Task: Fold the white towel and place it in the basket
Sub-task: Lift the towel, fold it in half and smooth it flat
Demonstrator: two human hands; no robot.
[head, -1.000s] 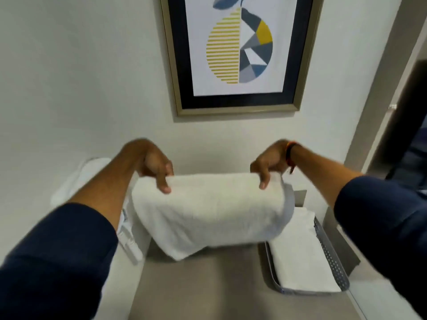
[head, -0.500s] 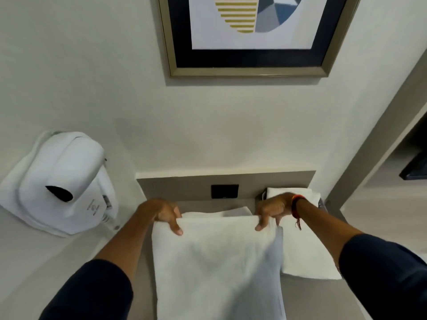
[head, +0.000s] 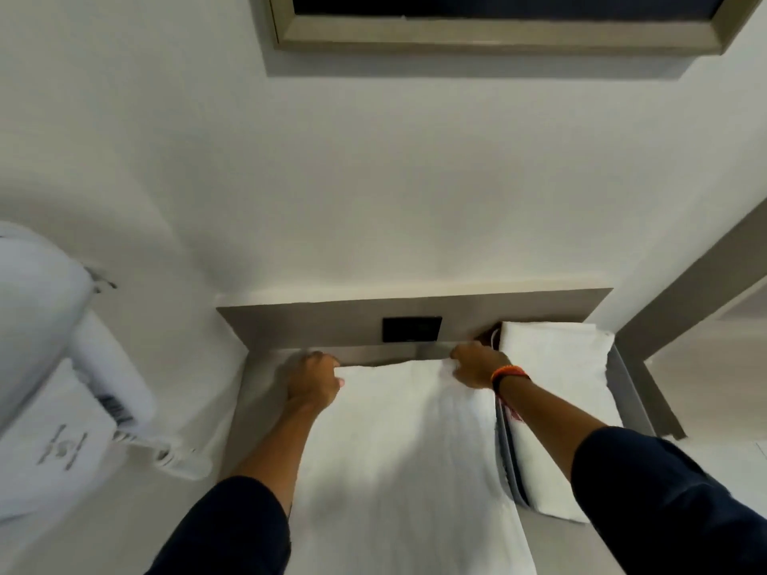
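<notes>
The white towel [head: 406, 458] lies spread flat on the grey counter, running from the back ledge toward me. My left hand [head: 314, 381] grips its far left corner and my right hand [head: 477, 369], with an orange band at the wrist, grips its far right corner. Both hands rest low on the counter by the back ledge. The grey perforated basket [head: 507, 458] stands just right of the towel and holds another folded white towel [head: 556, 392].
A white wall-mounted hair dryer [head: 62, 367] with a coiled cord sits at the left. A black socket [head: 411, 329] is set in the grey back ledge. A framed picture [head: 498, 31] hangs on the wall above. The counter's right edge drops off beside the basket.
The towel went from held up in the air to laid flat on the counter. Both hands moved down and forward to the back ledge, still holding the corners.
</notes>
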